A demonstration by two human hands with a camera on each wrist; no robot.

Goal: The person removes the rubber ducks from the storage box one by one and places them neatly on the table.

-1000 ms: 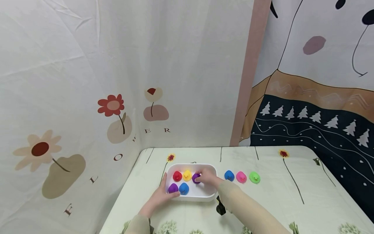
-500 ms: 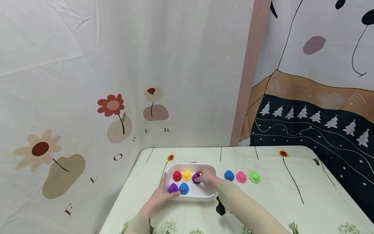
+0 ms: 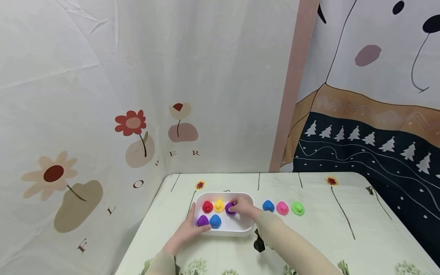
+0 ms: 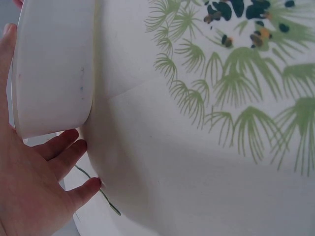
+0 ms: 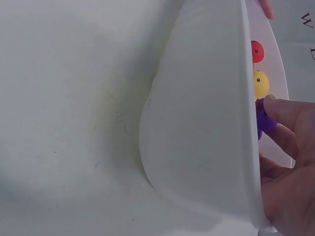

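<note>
A white plastic tray (image 3: 233, 233) stands on the table with small rubber ducks in it. My left hand (image 3: 187, 230) holds its left end, thumb over the front rim; in the left wrist view the fingers (image 4: 69, 152) spread along the end wall. Reaching into the tray, my right hand (image 3: 243, 207) pinches a purple rubber duck (image 5: 266, 118) between thumb and fingers. That duck is partly covered by the fingers. Left of it sit a yellow duck (image 3: 219, 206) and a red duck (image 3: 207, 207). The front row has another purple duck (image 3: 202, 221) and a blue duck (image 3: 215, 221).
Right of the tray, a blue duck (image 3: 268, 206), a pink duck (image 3: 282, 208) and a green duck (image 3: 298, 208) stand in a row on the flower-print tablecloth (image 3: 316, 233). A small black object (image 3: 259, 244) shows by the right cuff. Printed curtains (image 3: 220, 95) rise behind the table.
The head view has shifted very slightly. Both hands keep their places, the right one still pinching the purple duck inside the tray.
</note>
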